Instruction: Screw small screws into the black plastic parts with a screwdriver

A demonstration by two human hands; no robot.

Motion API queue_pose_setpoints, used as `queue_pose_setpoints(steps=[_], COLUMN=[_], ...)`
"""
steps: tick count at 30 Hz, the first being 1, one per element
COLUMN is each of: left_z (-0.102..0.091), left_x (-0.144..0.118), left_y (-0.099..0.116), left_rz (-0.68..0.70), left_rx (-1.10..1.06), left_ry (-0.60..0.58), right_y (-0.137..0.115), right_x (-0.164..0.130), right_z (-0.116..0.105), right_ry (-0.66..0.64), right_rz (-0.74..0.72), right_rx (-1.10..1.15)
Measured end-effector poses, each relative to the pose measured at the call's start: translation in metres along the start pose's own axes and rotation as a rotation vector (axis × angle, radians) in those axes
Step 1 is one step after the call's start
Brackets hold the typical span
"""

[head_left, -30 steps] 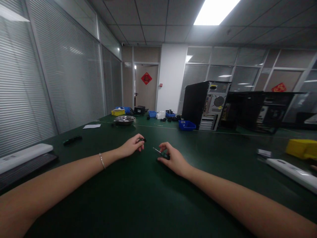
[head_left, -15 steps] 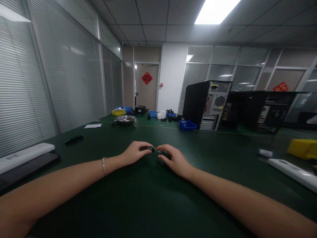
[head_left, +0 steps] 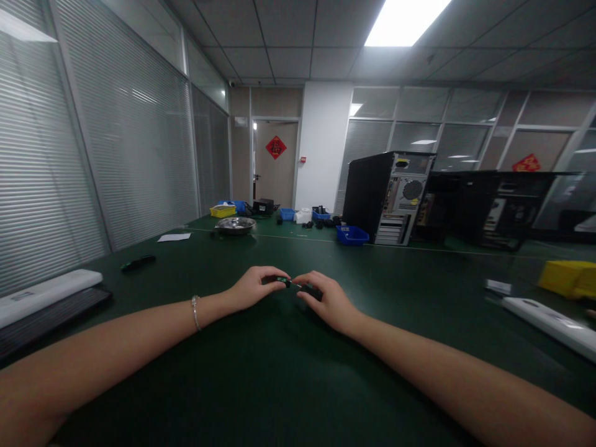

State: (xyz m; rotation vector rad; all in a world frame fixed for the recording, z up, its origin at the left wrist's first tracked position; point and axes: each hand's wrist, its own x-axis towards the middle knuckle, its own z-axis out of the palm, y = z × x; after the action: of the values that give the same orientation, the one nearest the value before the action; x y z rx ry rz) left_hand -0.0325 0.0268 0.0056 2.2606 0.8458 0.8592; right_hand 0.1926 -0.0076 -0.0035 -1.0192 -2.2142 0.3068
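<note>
My left hand [head_left: 255, 287], a bracelet at its wrist, is closed in a pinch on a small dark piece with green on it [head_left: 282, 280]. To its right, my right hand [head_left: 328, 300] is closed around the dark handle of a screwdriver [head_left: 311, 290]. Its thin metal shaft points left to the small piece. Whether the tip touches that piece is too small to make out. Both hands are low over the green table [head_left: 223, 379], and fingers cover part of what they hold.
On the left lie a dark green-black tool [head_left: 138, 263], white paper [head_left: 174, 237] and a keyboard [head_left: 56, 310]. Farther back are a metal bowl [head_left: 235, 226], a blue bin [head_left: 352, 235] and a computer tower [head_left: 391, 197]. A yellow bin [head_left: 567, 279] and a long white object [head_left: 552, 323] are at right.
Both hands keep nearly the same place and grip. The view has shifted very slightly; nothing has been let go.
</note>
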Motion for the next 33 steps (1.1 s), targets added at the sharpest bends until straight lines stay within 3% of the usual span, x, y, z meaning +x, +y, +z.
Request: queue_pose_setpoints(steps=[12, 22, 33], left_z=[0.0002, 0.0024, 0.0015], left_x=[0.0026, 0.0008, 0.002], left_y=[-0.0021, -0.0037, -0.0014], left_rz=[-0.082, -0.028, -0.068], left_rx=[-0.206, -0.143, -0.22], left_ry=[-0.077, -0.01, -0.041], right_y=[-0.0027, -0.0031, -0.0014], right_x=[-0.0013, -0.0002, -0.0008], right_z=[-0.0012, -0.0012, -0.0007], right_ry=[-0.002, -0.004, 0.017], right_rz=[-0.033, -0.037, -0.051], right_rx=[0.006, 0.016, 0.028])
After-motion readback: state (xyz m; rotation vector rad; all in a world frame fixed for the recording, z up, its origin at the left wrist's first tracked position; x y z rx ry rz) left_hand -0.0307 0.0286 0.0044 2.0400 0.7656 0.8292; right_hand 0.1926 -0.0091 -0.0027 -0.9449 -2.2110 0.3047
